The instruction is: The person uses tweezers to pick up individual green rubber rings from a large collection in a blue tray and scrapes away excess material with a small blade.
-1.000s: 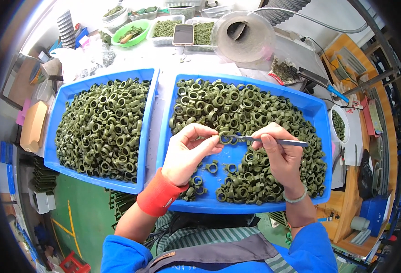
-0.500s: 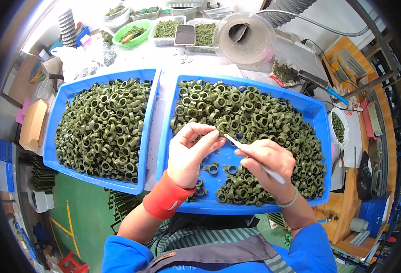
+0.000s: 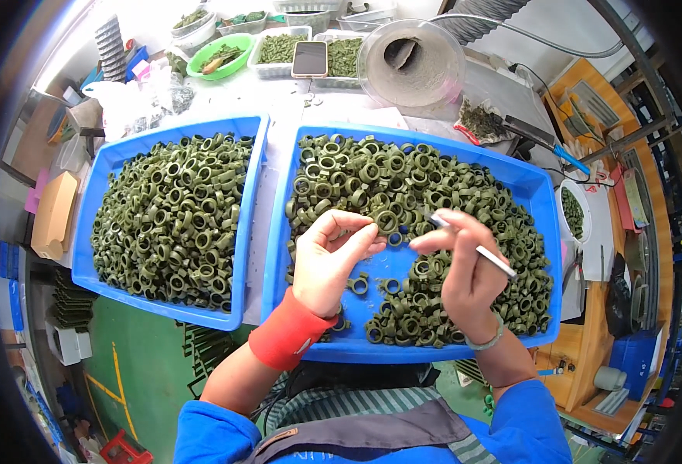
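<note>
My left hand (image 3: 327, 259), with a red wristband, pinches a small olive-green ring-shaped part (image 3: 387, 223) between thumb and fingertips. My right hand (image 3: 468, 271) holds a slim white-handled knife (image 3: 497, 261) threaded among its fingers; its front end shows near the raised fingertips, apart from the ring. Both hands are above the right blue tray (image 3: 546, 185), which is loaded with many similar green rings. Below my hands, part of the tray's blue bottom shows, with a few loose rings on it.
A second blue tray (image 3: 82, 232), heaped with green rings, stands at the left. Behind are a phone (image 3: 310, 59), tubs of green pieces (image 3: 281, 48), a green bowl (image 3: 221, 56) and a wide clear funnel-like container (image 3: 410, 62). A blue-handled tool (image 3: 571, 160) lies at the right.
My right hand has drawn back to the right and lifted its fingers, taking the knife off the ring. My left hand keeps its pinch in nearly the same place.
</note>
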